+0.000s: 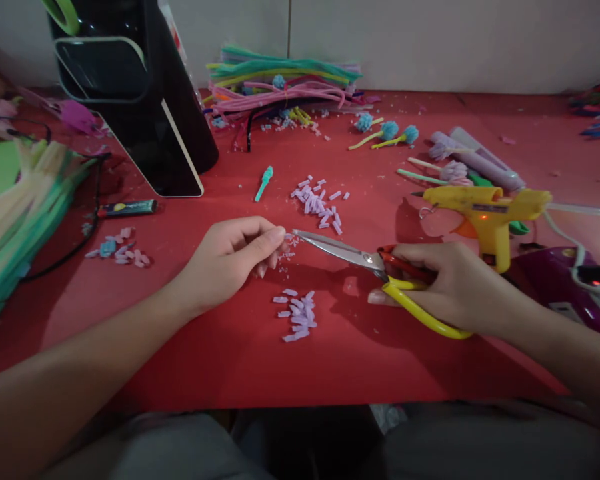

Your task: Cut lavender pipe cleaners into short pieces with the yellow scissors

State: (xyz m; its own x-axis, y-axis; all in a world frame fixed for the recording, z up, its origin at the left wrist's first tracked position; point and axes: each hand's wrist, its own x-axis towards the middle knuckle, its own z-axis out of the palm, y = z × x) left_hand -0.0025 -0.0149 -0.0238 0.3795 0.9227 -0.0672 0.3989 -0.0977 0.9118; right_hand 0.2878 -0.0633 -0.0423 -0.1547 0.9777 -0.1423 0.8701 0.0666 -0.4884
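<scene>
My right hand (430, 280) grips a pair of scissors (337, 250) with red and yellow handles; the blades look closed and point left. Their tip is close to the fingertips of my left hand (237, 257), which pinches a short lilac pipe cleaner piece (288, 236), mostly hidden by the thumb. Tiny lilac trimmings (286, 255) lie on the table under the fingers. Beyond the blades is a pile of cut lilac pieces (315, 202). Nearer to me lies a second pile of lilac pieces (300, 315), whose ends look tapered.
A yellow glue gun (485, 207) with a lit orange light stands at right, by a purple device (555, 280). Blue pompom stems (389, 130) and pipe cleaner bundles (285, 73) lie at the back. A black stand (145, 127) rises at left, near a lighter (127, 208).
</scene>
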